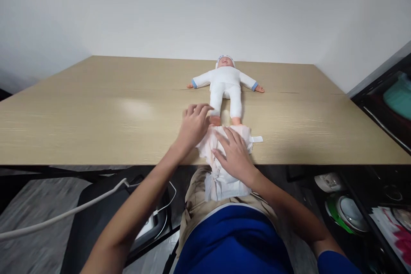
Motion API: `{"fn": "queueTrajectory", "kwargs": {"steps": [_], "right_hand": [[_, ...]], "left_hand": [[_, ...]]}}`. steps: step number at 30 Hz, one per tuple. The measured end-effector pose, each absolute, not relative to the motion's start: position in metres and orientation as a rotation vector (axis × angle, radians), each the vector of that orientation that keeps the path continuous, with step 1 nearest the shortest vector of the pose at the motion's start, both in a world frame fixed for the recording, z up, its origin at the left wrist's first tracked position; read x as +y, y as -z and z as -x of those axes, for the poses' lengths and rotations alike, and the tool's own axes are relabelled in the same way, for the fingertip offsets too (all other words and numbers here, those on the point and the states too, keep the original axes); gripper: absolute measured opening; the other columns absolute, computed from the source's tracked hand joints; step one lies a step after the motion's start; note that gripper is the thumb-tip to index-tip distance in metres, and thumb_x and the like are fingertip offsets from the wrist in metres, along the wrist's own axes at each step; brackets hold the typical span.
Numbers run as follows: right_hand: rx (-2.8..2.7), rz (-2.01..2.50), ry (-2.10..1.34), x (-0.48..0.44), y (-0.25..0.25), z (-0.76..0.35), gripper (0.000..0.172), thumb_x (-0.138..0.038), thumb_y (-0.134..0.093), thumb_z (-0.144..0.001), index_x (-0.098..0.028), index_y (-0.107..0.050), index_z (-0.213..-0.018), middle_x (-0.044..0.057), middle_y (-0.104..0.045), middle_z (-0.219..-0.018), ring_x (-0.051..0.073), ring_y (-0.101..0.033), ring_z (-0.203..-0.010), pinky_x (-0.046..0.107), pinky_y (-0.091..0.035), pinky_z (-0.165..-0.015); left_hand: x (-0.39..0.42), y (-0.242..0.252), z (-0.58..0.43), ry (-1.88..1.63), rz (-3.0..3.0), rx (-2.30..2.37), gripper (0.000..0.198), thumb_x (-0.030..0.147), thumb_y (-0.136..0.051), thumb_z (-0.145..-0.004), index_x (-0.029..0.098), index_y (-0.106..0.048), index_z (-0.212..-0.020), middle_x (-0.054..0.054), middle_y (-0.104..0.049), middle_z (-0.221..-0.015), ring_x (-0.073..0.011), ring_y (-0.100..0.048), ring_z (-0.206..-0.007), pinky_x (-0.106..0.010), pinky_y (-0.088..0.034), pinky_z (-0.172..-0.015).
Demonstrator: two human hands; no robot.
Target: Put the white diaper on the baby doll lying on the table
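A baby doll (225, 87) in a white suit and cap lies face up on the wooden table (112, 111), feet toward me. A white diaper (218, 180) is spread over the table's near edge, just below the doll's feet, and hangs down toward my lap. My left hand (194, 125) rests with fingers spread on the diaper's upper left corner, close to the doll's foot. My right hand (233, 152) lies flat on the middle of the diaper, pressing it down. A white fastening tab (257, 139) sticks out at the diaper's right.
A white cable (64, 214) runs over a dark bag or chair at lower left. Dark shelves at the right hold a teal item (400, 96), a green and white container (345, 212) and papers. A white wall stands behind the table.
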State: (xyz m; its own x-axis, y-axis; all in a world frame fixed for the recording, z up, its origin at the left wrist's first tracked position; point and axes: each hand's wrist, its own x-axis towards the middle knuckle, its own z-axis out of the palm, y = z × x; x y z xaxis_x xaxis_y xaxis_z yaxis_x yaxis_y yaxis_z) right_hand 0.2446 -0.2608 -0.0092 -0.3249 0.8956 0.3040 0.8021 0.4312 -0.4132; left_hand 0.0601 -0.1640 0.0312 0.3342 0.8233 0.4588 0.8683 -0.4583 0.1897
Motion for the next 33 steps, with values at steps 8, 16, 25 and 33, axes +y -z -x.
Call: {"fn": "queueTrajectory", "kwargs": {"steps": [8, 16, 25, 33], "right_hand": [[-2.204, 1.495, -0.273, -0.255, 0.028, -0.242, 0.063, -0.048, -0.056, -0.113, -0.019, -0.053, -0.169, 0.019, -0.042, -0.18, 0.037, -0.035, -0.169, 0.063, -0.028, -0.139], [-2.198, 1.517, -0.307, -0.258, 0.023, -0.24, 0.064, -0.048, -0.058, -0.112, -0.02, -0.053, -0.17, 0.017, -0.044, -0.179, 0.037, -0.037, -0.168, 0.063, -0.028, -0.14], [-2.252, 1.468, -0.432, -0.234, 0.019, -0.257, 0.067, -0.055, -0.057, -0.112, -0.028, -0.047, -0.173, 0.012, -0.034, -0.185, 0.033, -0.026, -0.174, 0.063, -0.022, -0.142], [-2.393, 1.561, -0.5, -0.173, 0.008, -0.259, 0.07, -0.053, -0.05, -0.116, -0.025, -0.037, -0.178, 0.013, -0.019, -0.19, 0.031, -0.014, -0.177, 0.059, -0.011, -0.144]], "left_hand": [[-0.085, -0.044, -0.082, 0.081, 3.053, -0.785, 0.095, -0.003, -0.063, -0.081, 0.036, -0.052, -0.167, -0.002, -0.037, -0.185, -0.0356, -0.031, -0.172, -0.058, -0.028, -0.138], [-0.066, -0.038, -0.096, 0.195, 3.217, -0.504, 0.06, 0.01, -0.07, -0.088, 0.035, -0.071, -0.142, -0.003, -0.055, -0.174, -0.0356, -0.047, -0.163, -0.055, -0.032, -0.135], [-0.055, -0.064, -0.101, 0.642, 3.322, -0.429, 0.038, 0.04, -0.055, -0.109, 0.028, -0.072, -0.14, -0.007, -0.073, -0.153, -0.034, -0.061, -0.137, -0.051, -0.046, -0.118], [-0.031, -0.128, -0.098, 1.039, 3.391, -0.477, 0.04, 0.048, -0.077, -0.1, 0.021, -0.075, -0.129, -0.008, -0.08, -0.127, -0.0289, -0.072, -0.117, -0.047, -0.054, -0.108]]}}
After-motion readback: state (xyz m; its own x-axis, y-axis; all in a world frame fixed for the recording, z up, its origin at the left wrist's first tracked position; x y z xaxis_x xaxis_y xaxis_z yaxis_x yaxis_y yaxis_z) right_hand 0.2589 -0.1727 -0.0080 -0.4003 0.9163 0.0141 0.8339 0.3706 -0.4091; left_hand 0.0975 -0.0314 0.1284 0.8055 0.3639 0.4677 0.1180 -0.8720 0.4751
